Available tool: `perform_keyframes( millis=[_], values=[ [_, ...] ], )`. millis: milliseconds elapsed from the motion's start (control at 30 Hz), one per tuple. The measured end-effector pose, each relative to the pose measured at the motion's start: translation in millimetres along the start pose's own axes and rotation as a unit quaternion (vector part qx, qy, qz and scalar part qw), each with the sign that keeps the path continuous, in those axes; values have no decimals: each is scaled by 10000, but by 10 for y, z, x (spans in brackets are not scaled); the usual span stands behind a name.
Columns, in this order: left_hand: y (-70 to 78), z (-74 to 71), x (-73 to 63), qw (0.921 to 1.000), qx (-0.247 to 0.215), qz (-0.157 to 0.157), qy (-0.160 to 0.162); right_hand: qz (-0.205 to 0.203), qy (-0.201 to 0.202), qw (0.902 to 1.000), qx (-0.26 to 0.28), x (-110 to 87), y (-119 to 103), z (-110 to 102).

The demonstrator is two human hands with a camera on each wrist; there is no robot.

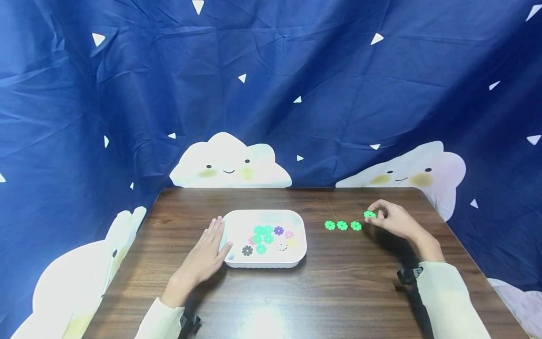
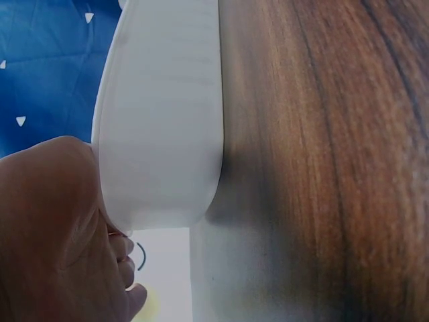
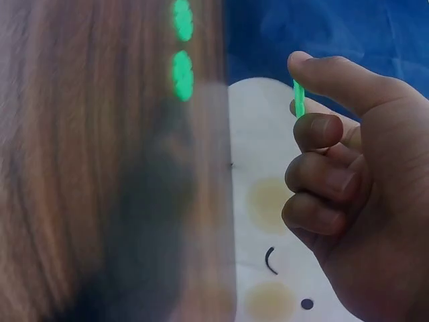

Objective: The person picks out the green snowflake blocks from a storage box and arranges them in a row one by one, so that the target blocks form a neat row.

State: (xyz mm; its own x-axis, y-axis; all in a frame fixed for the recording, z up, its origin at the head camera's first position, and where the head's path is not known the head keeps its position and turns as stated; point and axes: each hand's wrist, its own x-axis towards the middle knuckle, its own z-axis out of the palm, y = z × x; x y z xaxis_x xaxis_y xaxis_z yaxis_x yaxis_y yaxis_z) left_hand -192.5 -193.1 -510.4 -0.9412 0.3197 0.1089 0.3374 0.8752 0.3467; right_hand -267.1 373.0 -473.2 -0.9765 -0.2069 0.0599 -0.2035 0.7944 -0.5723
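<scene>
My right hand [image 1: 395, 220] pinches a green notched, flower-shaped plastic disc [image 3: 299, 98] between thumb and fingers, seen edge-on in the right wrist view above the table. Just left of it, three like green discs [image 1: 342, 225] lie flat in a row on the table. My left hand [image 1: 202, 256] rests against the left end of a white tray [image 1: 262, 264], its fingers straight along the rim. Inside the tray lie several loose discs: a cluster of green ones [image 1: 261, 248], a dark grey one [image 1: 247, 250], a purple one [image 1: 278, 230], plus pink, yellow and white ones.
The brown wooden table [image 1: 338, 296] ends at a back edge, behind which hangs a blue curtain [image 1: 271, 84] printed with clouds and small white triangles. A dark wrist device [image 1: 408, 276] sits at the right sleeve's cuff.
</scene>
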Motion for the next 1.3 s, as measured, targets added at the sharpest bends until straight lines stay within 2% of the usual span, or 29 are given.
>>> perform_keyframes(
  millis=[267, 467, 800, 1300],
  values=[
    [9, -8, 4, 10000, 5, -23, 1, 393, -278, 9988, -25, -10, 201, 63],
    [12, -11, 2, 10000, 21, 4, 1, 530, -405, 9976, 168, -16, 339, 170],
    [9, -15, -1, 10000, 29, -19, -11, 388, -388, 9984, 166, -10, 430, 311],
    [8, -14, 8, 9998, 60, -104, -151, 574, -343, 9977, 59, -18, 464, 364]
  ],
)
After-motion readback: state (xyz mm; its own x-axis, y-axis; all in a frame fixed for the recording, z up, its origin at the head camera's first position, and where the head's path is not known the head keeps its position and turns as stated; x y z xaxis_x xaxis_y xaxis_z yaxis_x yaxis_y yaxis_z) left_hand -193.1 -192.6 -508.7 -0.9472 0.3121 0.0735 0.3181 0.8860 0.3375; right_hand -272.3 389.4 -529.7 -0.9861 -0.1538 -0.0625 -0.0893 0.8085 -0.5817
